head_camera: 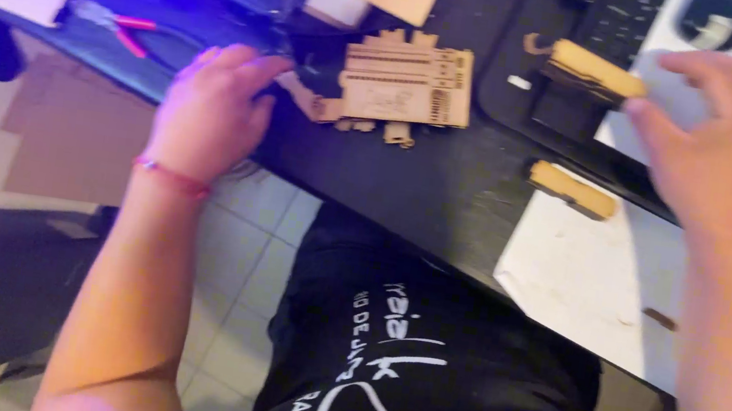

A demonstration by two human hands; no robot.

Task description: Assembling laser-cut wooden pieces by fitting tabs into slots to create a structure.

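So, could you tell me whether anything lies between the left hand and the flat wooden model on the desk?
Nothing visible does: the left hand rests on the dark desk, fingertips right beside the wooden model.

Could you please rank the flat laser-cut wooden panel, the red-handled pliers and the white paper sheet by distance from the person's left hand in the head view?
From the left hand:
1. Flat laser-cut wooden panel, just to its right.
2. Red-handled pliers, up-left on the desk.
3. White paper sheet, far right, at the desk edge.
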